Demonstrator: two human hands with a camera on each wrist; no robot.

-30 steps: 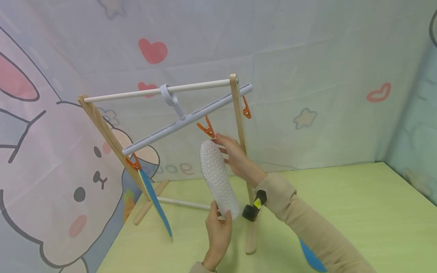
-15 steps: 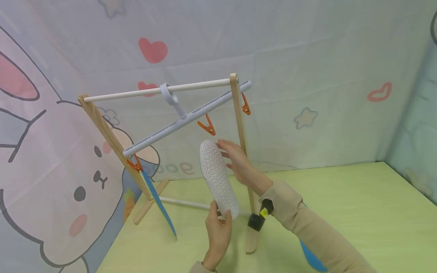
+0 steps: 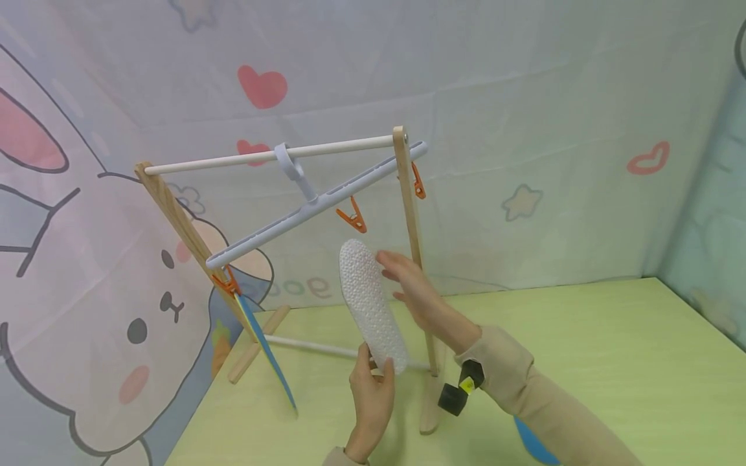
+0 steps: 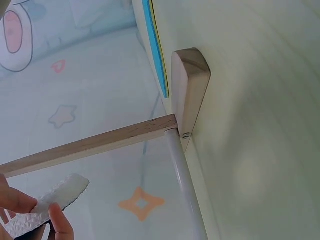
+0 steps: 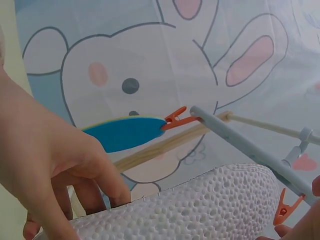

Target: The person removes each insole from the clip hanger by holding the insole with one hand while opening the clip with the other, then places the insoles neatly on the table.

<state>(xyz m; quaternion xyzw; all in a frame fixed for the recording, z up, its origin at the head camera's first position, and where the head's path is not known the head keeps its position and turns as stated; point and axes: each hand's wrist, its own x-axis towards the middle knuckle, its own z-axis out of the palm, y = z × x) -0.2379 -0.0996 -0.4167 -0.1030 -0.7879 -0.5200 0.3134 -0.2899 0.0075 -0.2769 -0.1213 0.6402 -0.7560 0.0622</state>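
A white insole [image 3: 373,304] with a bumpy, beaded surface stands nearly upright in the head view, below the middle orange clip [image 3: 353,217]. My left hand [image 3: 372,396] pinches its lower end between thumb and fingers. Beside the upper edge is my right hand [image 3: 415,289], its fingers loosely extended. The clip hangs from a pale lilac hanger [image 3: 317,206], with a small gap between it and the insole's top. In the right wrist view the insole [image 5: 200,210] fills the bottom, and fingertips of the right hand [image 5: 302,227] show at the right edge.
The hanger hooks over the white rod of a wooden rack [image 3: 410,213]. At its left end an orange clip [image 3: 227,282] holds a blue insole [image 3: 265,346]; another orange clip [image 3: 418,182] hangs at the right end. A blue piece [image 3: 535,443] lies on the table under the right sleeve.
My right hand has come away from the middle clip and the insole's top, moving down and right. The clip now hangs apart from the insole. The left hand keeps its grip, almost still.
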